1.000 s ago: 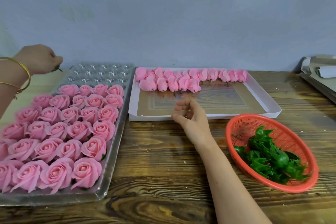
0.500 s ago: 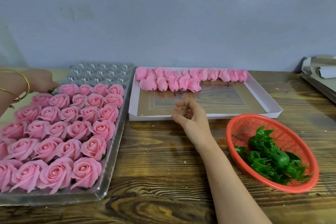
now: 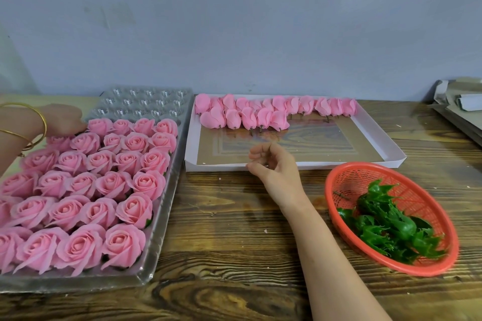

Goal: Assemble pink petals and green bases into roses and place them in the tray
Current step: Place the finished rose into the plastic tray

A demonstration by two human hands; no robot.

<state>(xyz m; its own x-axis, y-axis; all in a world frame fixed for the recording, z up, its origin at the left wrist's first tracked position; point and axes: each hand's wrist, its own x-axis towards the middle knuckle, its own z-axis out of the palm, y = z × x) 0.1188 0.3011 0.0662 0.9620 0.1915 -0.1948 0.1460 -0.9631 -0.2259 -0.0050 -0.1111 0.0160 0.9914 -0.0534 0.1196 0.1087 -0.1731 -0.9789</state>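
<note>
Pink roses (image 3: 109,182) fill most of the clear plastic tray (image 3: 156,242) on the left of the wooden table (image 3: 234,229); the cups (image 3: 146,101) in its far rows show as bare plastic. The left hand (image 3: 62,118), with gold bangles (image 3: 39,117) on the wrist, rests at the tray's far left corner against the roses there. Its fingertips are hidden, so I cannot tell whether they grasp anything. Right of the tray lies a shallow white box (image 3: 294,165) with pink petals (image 3: 247,114) in two rows along its far side. The right hand (image 3: 273,169) hovers over the box's near edge, fingers loosely curled and holding nothing. Near right, a red basket (image 3: 347,177) holds the green bases (image 3: 391,229). Grey cardboard (image 3: 459,109) lies at the far right edge.
</note>
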